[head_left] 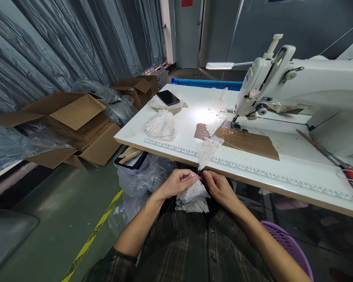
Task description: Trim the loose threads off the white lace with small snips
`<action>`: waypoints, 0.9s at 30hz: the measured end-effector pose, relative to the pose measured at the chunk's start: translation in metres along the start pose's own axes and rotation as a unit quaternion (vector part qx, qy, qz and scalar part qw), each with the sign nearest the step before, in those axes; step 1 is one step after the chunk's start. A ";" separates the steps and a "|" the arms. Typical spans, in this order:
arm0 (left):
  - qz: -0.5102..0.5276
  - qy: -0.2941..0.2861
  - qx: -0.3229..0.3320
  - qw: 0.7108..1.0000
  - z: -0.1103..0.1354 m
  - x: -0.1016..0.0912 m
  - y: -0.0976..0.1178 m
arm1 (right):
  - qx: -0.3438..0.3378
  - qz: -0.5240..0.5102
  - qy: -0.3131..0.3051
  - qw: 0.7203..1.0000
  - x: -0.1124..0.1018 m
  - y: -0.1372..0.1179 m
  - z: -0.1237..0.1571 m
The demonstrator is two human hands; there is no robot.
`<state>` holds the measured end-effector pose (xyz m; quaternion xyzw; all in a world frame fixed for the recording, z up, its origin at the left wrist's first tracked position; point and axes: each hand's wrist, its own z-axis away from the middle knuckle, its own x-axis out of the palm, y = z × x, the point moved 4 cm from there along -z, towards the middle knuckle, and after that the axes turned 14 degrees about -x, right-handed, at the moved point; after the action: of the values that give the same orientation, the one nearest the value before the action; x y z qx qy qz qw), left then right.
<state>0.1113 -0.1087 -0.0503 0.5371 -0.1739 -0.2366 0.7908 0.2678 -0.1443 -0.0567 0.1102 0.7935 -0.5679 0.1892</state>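
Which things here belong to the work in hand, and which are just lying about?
In use: left hand and right hand, both pinching the lace piece; lace strip leading up to the sewing machine.
Lying about: phone, cardboard boxes, purple basket.

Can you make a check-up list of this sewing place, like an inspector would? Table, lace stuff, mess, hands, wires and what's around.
Surface: white table with a ruler strip along its front edge and a brown cardboard sheet by the needle.
Job's things: lace chain runs from the sewing machine over the edge into the lap.
Clutter: phone, lace pile, scissors at the right.
Grippers: left hand and right hand both pinch the lace chain below the table edge.
Cables: one thin line top right; thread or wire, cannot tell.
Surroundings: open cardboard boxes, plastic sheeting, yellow floor tape, purple basket.
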 end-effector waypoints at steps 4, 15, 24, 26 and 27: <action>-0.009 0.006 0.009 1.000 0.001 -0.002 0.002 | 0.008 0.027 0.016 0.999 0.000 0.001 0.000; -0.016 0.001 0.001 1.000 0.003 -0.002 0.001 | -0.002 0.015 -0.012 1.000 0.007 -0.004 0.012; -0.032 -0.003 -0.015 0.999 -0.002 0.002 -0.022 | 0.035 -0.068 -0.048 0.996 0.023 0.013 0.041; -0.091 0.038 0.010 0.995 -0.005 0.000 -0.022 | 0.037 -0.002 -0.044 0.998 0.021 0.020 0.049; -0.124 0.071 0.025 0.989 -0.006 -0.001 -0.020 | 0.034 0.036 -0.032 0.998 0.018 0.022 0.051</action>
<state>0.1098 -0.1097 -0.0706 0.5896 -0.0554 -0.2900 0.7518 0.2693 -0.1858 -0.0974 0.1263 0.7626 -0.5908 0.2311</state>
